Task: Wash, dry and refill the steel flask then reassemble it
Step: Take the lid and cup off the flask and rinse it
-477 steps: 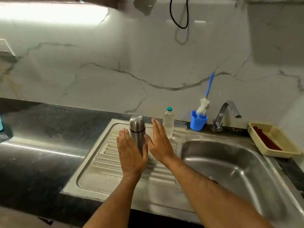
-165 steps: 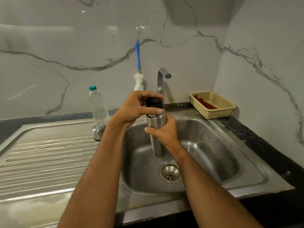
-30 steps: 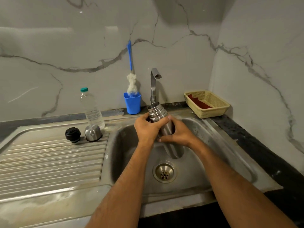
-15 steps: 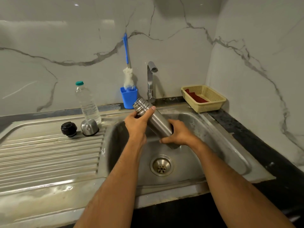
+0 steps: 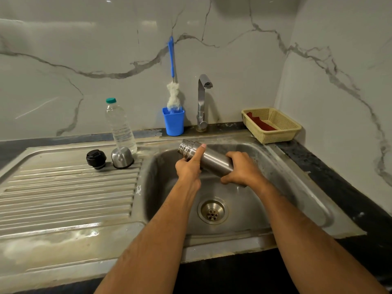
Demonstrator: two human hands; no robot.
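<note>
Dim, greyish indoor light falls from above. Soft glare patches sit on the marble wall (image 5: 127, 49) at the upper left and top centre, and pale sheen streaks the drainboard (image 5: 63, 198) at lower left. The tap (image 5: 202, 98) casts a faint shadow rightward. Wide-angle bending curves the frame edges; slight motion blur softens the forearms.

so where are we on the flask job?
Done: black stopper and steel cap are off, on the drainboard. In hand: both hands hold the flask tilted over the sink. Left: wash, dry, refill, reassemble.
</note>
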